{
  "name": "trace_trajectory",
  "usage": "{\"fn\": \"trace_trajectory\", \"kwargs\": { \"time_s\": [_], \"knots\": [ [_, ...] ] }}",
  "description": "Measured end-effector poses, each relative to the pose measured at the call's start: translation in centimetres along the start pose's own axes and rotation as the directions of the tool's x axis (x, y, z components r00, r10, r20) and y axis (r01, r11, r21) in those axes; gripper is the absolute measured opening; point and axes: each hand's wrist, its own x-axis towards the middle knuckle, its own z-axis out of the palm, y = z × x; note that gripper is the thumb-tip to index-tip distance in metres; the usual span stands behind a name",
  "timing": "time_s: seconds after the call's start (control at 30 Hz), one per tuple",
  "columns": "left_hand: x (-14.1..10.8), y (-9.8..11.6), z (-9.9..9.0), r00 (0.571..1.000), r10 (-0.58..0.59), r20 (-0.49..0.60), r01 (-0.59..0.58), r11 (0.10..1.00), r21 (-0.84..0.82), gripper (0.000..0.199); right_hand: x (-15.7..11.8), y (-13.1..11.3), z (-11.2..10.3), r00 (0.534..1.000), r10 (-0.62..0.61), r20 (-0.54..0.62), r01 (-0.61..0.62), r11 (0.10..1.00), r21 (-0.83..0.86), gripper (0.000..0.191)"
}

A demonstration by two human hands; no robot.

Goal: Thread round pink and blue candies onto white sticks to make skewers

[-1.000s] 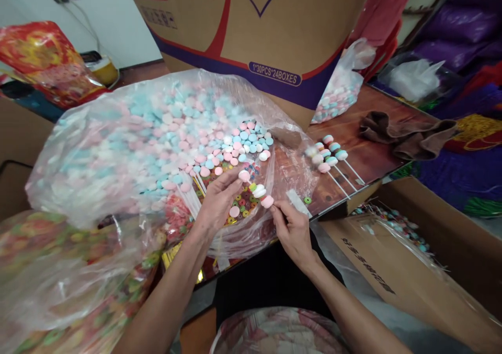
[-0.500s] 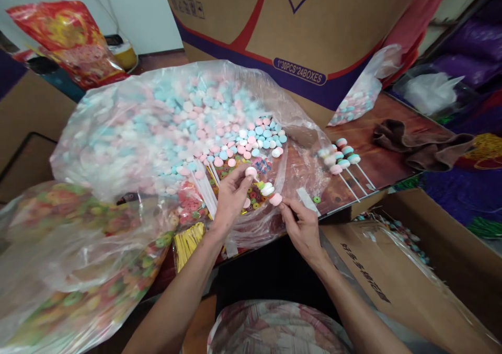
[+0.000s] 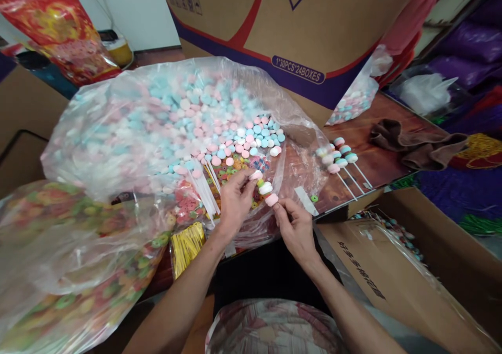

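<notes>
Fingertips (image 3: 248,187) of the left hand (image 3: 236,205) are closed in a pinch on a round pink-and-white marshmallow (image 3: 255,174). Fingers of the right hand (image 3: 296,228) are pinched together at the near end of a short marshmallow skewer (image 3: 265,187), just below its pink marshmallow (image 3: 271,200). The skewer is tilted, with its far end toward the left hand; white pieces and a yellow-green ring form its middle. Whether the left-hand marshmallow is already on the stick cannot be told.

Beneath and beyond the left hand lie multicoloured ring candies (image 3: 227,171). To its left is a bundle of thin white sticks (image 3: 204,191); nearer is a packet of yellow metallic strips (image 3: 187,247). A large clear plastic bag (image 3: 157,113) of pink, blue and white marshmallows spreads across the far left. At the near left is a clear plastic bag of ring candies (image 3: 78,286).

To the right, assembled marshmallow skewers (image 3: 341,158) lie side by side on the brown tabletop (image 3: 353,132). An open brown cardboard box (image 3: 353,270) stands at the near right.
</notes>
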Motion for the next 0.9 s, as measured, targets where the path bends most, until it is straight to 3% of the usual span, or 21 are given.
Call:
{"fn": "trace_trajectory", "kwargs": {
  "time_s": [0.13, 0.23, 0.63, 0.77, 0.9],
  "knots": [
    [0.0, 1.2, -0.5, 0.989, 0.135, 0.065, -0.146, 0.967, 0.21, 0.021, 0.2, -0.1, -0.1, 0.999, 0.032, 0.025, -0.033, 0.999, 0.035, 0.03],
    [-0.1, 2.0, -0.7, 0.982, 0.152, 0.115, -0.179, 0.944, 0.278, 0.026, 0.4, 0.0, -0.4, 0.998, 0.05, 0.036, -0.052, 0.997, 0.061, 0.03],
    [-0.2, 1.1, -0.4, 0.987, 0.117, 0.107, -0.139, 0.966, 0.22, 0.016, 0.3, -0.3, -0.4, 0.996, 0.073, 0.042, -0.076, 0.994, 0.072, 0.032],
    [-0.3, 0.6, 0.1, 0.995, 0.048, 0.087, -0.059, 0.99, 0.126, 0.012, 0.2, -0.4, -0.1, 0.997, 0.075, -0.001, -0.074, 0.993, 0.09, 0.03],
    [-0.4, 0.7, 0.5, 0.989, -0.134, 0.066, 0.14, 0.986, -0.09, 0.016, 0.3, -0.4, 0.4, 0.999, 0.024, -0.037, -0.022, 0.998, 0.063, 0.031]
  ]
}}
